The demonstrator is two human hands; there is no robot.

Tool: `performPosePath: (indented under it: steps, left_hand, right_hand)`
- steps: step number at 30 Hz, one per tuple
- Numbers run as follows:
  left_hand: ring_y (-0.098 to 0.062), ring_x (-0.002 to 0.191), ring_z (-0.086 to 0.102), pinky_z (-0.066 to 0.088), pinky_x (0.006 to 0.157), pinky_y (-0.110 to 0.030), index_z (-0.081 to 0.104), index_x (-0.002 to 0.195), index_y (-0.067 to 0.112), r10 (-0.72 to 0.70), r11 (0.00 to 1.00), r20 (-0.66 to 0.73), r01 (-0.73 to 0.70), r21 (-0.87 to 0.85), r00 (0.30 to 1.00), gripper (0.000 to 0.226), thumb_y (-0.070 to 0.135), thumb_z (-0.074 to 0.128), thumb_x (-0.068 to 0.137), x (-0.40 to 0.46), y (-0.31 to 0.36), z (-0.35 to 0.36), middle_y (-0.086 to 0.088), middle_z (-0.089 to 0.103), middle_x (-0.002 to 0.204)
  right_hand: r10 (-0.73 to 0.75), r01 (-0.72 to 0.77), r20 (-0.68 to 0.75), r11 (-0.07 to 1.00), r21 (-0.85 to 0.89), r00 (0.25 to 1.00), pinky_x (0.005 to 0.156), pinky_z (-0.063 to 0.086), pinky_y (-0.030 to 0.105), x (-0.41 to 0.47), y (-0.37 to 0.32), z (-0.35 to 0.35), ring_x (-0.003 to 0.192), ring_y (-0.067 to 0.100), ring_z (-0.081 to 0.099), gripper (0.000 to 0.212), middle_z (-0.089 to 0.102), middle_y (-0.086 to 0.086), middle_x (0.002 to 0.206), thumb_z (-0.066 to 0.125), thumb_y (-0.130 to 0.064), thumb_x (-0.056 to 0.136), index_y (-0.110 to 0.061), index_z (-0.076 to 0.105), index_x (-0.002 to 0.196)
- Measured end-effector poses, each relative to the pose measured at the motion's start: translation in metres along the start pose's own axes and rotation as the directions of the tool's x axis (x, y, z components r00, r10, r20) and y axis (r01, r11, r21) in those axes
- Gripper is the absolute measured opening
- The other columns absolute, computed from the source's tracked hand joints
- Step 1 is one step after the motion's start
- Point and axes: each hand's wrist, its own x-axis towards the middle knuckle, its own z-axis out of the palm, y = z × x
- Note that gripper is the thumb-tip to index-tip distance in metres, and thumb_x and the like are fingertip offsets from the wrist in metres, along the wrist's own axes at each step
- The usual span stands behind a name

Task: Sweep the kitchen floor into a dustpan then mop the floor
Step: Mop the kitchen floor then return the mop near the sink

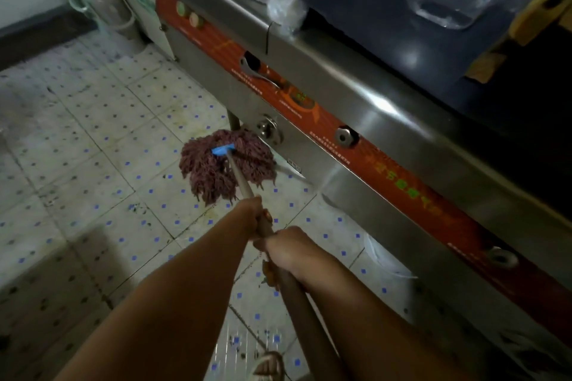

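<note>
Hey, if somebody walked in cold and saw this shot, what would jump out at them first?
Probably the shaggy maroon mop head with its blue clamp, pressed on the dotted tile floor at centre. Next, the left hand and right hand gripping the mop handle, one behind the other. Then the long steel stove with its red control strip, running diagonally along the right.

Maroon mop head [227,165]; blue-dotted white floor tiles [102,145]; orange stove panel [371,145]

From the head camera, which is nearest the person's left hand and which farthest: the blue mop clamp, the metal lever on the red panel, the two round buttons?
From the left hand:
1. Blue mop clamp, just ahead, atop the mop head.
2. Metal lever, farther up the red panel.
3. Two round buttons, at the panel's far end.
</note>
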Motion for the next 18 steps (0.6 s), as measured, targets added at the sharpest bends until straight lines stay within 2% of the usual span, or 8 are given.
performPosePath:
  steps: [3,5,7,10,14,16,18]
  left_hand:
    - [-0.011,0.048,0.035,0.034,0.041,-0.022,0.043,0.119,0.008,-0.011,0.997,-0.017,0.013,0.070,1.000,0.026,0.028,0.039,0.102,-0.001,-0.004,0.000,-0.003,0.038,0.059]
    - [-0.011,0.048,0.035,0.033,0.044,-0.024,0.042,0.123,0.006,-0.011,0.995,-0.012,0.012,0.100,1.000,0.030,0.028,0.038,0.102,-0.009,-0.016,0.004,-0.003,0.038,0.059]
    - [-0.011,0.049,0.036,0.034,0.046,-0.025,0.041,0.109,0.005,-0.018,0.993,-0.034,0.022,0.118,0.999,0.024,0.028,0.037,0.102,-0.023,-0.035,0.010,-0.003,0.039,0.060]
    - [-0.011,0.050,0.036,0.034,0.047,-0.025,0.040,0.085,0.002,-0.029,0.990,-0.040,0.034,0.137,0.999,0.030,0.026,0.037,0.103,-0.047,-0.077,0.020,-0.003,0.039,0.060]
    - [-0.011,0.049,0.037,0.037,0.043,-0.023,0.045,0.098,0.002,-0.077,0.985,-0.024,0.080,0.153,0.997,0.028,0.029,0.041,0.101,-0.090,-0.163,0.036,-0.003,0.040,0.059]
    - [-0.014,0.049,0.038,0.038,0.045,-0.025,0.045,0.087,-0.003,-0.078,0.979,-0.018,0.080,0.186,0.997,0.036,0.030,0.040,0.101,-0.115,-0.213,0.043,-0.004,0.043,0.054]
    - [-0.020,0.050,0.040,0.036,0.053,-0.028,0.040,0.075,-0.001,-0.060,0.968,0.025,0.052,0.247,0.998,0.040,0.028,0.036,0.102,-0.139,-0.260,0.052,-0.006,0.044,0.036]
  right_hand:
    - [0.060,-0.059,-0.001,0.996,0.063,0.998,0.037,0.038,0.013,0.008,0.012,0.003,0.039,0.015,0.051,0.023,0.057,0.008,0.063,0.053,-0.019,0.093,-0.004,0.058,0.110]
    - [0.084,-0.087,0.029,0.988,0.124,0.996,0.039,0.039,0.015,0.003,0.026,0.001,0.041,0.015,0.051,0.017,0.055,0.007,0.063,0.052,-0.020,0.093,-0.006,0.056,0.101]
    - [0.089,-0.092,0.030,0.986,0.137,0.996,0.044,0.041,0.019,-0.008,0.046,-0.003,0.047,0.015,0.052,0.018,0.055,0.006,0.067,0.051,-0.020,0.094,-0.006,0.057,0.104]
    - [0.087,-0.089,0.022,0.987,0.136,0.996,0.044,0.042,0.020,-0.034,0.091,-0.011,0.049,0.013,0.053,0.025,0.056,0.005,0.071,0.051,-0.021,0.094,-0.006,0.058,0.113]
    - [0.081,-0.080,-0.010,0.993,0.088,0.997,0.046,0.044,0.022,-0.088,0.175,-0.022,0.050,0.012,0.054,0.023,0.058,0.005,0.072,0.052,-0.023,0.094,-0.009,0.059,0.111]
    - [0.058,-0.057,-0.036,0.997,0.046,0.998,0.050,0.043,0.021,-0.117,0.223,-0.029,0.052,0.013,0.054,0.023,0.057,0.004,0.070,0.055,-0.024,0.092,-0.008,0.061,0.107]
    - [0.053,-0.053,-0.037,0.998,0.020,0.998,0.056,0.044,0.022,-0.143,0.268,-0.036,0.059,0.015,0.055,0.018,0.056,0.003,0.070,0.057,-0.026,0.090,-0.010,0.061,0.096]
